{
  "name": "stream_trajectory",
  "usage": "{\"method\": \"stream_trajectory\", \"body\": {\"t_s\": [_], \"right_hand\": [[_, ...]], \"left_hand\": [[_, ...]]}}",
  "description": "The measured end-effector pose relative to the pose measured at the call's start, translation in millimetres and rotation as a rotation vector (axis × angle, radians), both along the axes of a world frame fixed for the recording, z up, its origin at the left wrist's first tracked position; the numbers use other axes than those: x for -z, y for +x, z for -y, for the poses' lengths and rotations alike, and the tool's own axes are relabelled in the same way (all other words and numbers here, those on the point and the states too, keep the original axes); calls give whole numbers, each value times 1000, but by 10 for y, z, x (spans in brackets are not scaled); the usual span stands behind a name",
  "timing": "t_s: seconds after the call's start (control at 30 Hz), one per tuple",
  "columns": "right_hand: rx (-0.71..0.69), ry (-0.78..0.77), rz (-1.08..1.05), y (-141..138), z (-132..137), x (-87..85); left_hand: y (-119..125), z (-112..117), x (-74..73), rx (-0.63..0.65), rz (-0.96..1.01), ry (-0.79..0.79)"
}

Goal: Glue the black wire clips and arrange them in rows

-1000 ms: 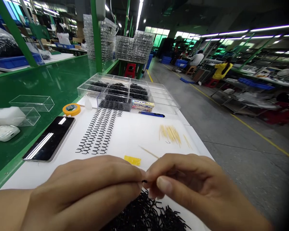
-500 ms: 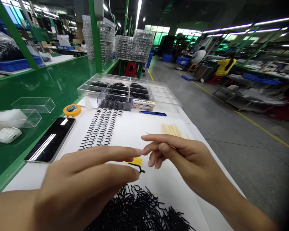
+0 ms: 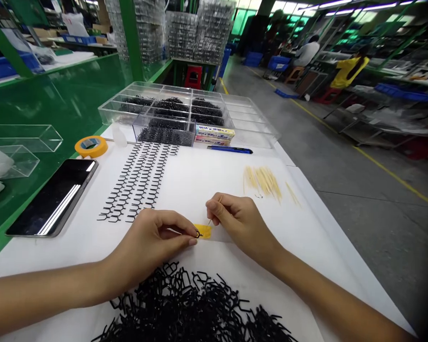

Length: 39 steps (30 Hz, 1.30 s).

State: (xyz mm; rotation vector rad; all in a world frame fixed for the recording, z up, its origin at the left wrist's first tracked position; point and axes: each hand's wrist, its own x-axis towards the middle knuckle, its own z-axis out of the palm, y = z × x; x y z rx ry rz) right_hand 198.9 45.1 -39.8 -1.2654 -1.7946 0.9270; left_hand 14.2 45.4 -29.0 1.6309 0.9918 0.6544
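Observation:
My left hand (image 3: 153, 244) pinches a small black clip piece (image 3: 199, 233) between thumb and forefinger and holds it against a small yellow patch (image 3: 204, 231) on the white work sheet (image 3: 207, 180). My right hand (image 3: 235, 221) is closed on a thin wooden stick (image 3: 209, 220) whose tip points down at the yellow patch. A heap of loose black clip pieces (image 3: 192, 308) lies just in front of me, below both hands. Beyond my left hand, black pieces are laid out in neat rows (image 3: 137, 180).
A phone (image 3: 52, 197) and a roll of yellow tape (image 3: 91, 146) lie at the left. Clear compartment trays (image 3: 185, 111) with black parts stand at the back, a blue pen (image 3: 230, 150) in front of them. Wooden sticks (image 3: 263, 180) lie right. Seated people work across the aisle.
Both hands have gone down and away from the camera to the white sheet. The black piece in my left hand now rests at the yellow patch, and my right hand has closed on the stick.

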Motion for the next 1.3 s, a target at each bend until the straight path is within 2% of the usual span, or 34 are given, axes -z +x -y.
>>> {"method": "stream_trajectory", "body": {"t_s": [0.13, 0.33, 0.67, 1.0, 1.3], "right_hand": [[-27, 22, 6, -9, -10, 83], [-58, 60, -5, -27, -21, 89], [-69, 65, -43, -20, -19, 83], [-119, -50, -241, -40, 20, 62], [-151, -103, -292, -46, 24, 73]], "left_hand": [[-4, 9, 89, 18, -14, -46], [0, 7, 152, 65, -27, 27], [-8, 13, 144, 69, -36, 59], [4, 1, 140, 44, -52, 41], [-6, 5, 133, 52, -72, 57]]}}
